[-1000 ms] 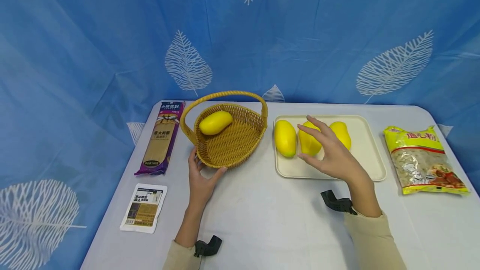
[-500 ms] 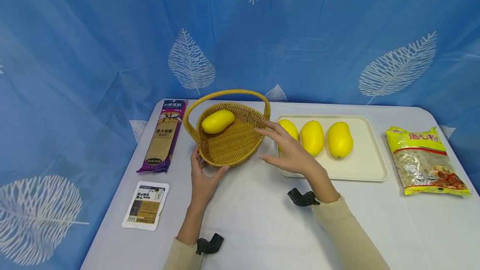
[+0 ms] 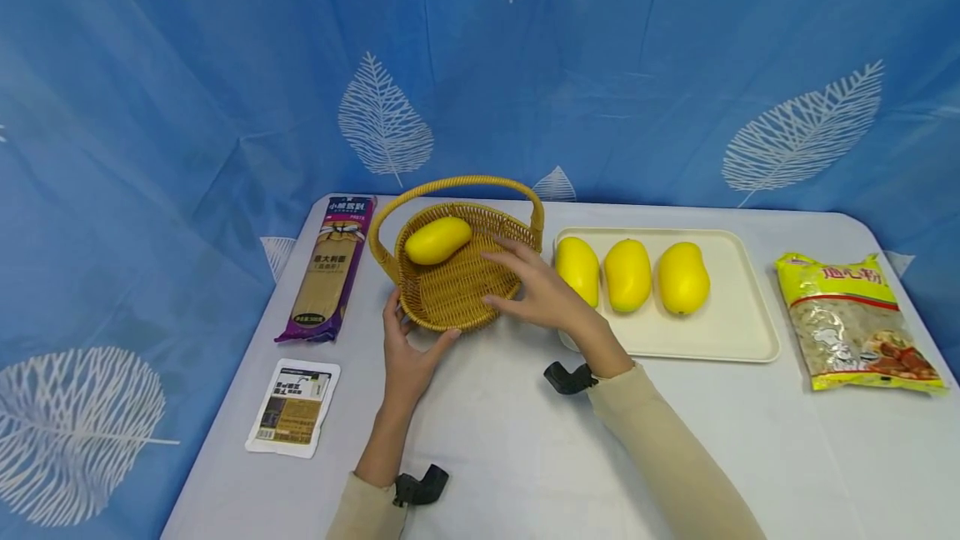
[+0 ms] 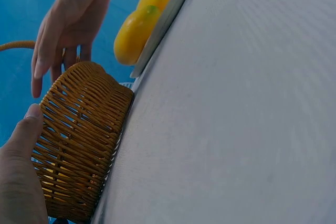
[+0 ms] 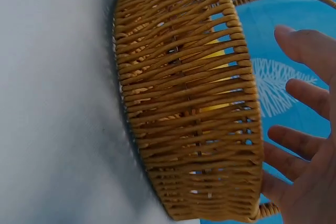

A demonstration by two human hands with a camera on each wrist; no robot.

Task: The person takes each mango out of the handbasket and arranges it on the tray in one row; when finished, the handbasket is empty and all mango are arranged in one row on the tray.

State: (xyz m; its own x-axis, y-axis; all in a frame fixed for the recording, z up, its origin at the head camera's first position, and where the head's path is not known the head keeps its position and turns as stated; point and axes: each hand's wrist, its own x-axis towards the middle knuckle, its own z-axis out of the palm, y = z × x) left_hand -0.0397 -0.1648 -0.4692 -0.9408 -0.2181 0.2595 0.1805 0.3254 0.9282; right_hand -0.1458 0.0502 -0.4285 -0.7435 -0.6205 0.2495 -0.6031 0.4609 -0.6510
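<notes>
A brown wicker basket (image 3: 457,294) with an arched handle stands on the table, one yellow mango (image 3: 438,241) lying in its far left part. My left hand (image 3: 407,365) holds the basket at its near left side. Its thumb (image 4: 26,129) lies at the rim in the left wrist view, and its other fingers are partly hidden by the wicker. Over the basket's right side reaches my right hand (image 3: 543,294), fingers spread and nothing between them. In the right wrist view, the right hand's fingers (image 5: 294,140) overlap the rim, and the mango shows yellow through the weave.
Right of the basket, a cream tray (image 3: 738,323) carries three mangoes (image 3: 628,276) in a row. A bag of pasta (image 3: 858,323) lies at the far right. At left are a long pasta packet (image 3: 326,269) and a small white-edged pouch (image 3: 294,408).
My right hand has moved left from above the tray's mangoes to the basket's right side, with nothing in it. The left hand stays at the basket, and the mangoes have not moved.
</notes>
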